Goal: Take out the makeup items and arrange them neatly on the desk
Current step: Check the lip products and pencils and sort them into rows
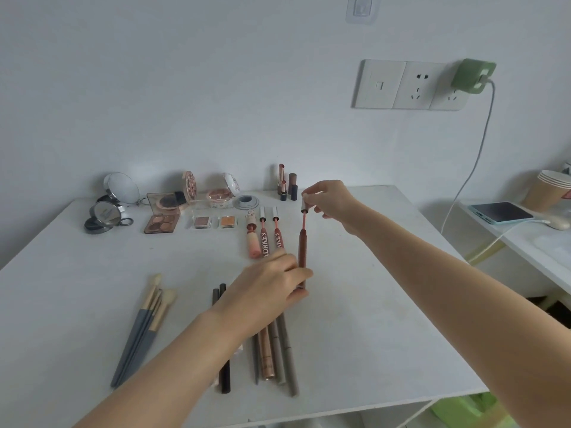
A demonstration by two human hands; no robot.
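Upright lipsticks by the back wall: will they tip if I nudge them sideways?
Probably. The upright lipsticks are tall, narrow tubes on small bases, so a sideways push likely topples them. They stand close together, so one may knock over the others. Being round, they would likely roll across the desk.

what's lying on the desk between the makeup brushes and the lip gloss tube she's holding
In the head view, a row of slim pencils lies between the brushes and the held tube, partly under the left hand.
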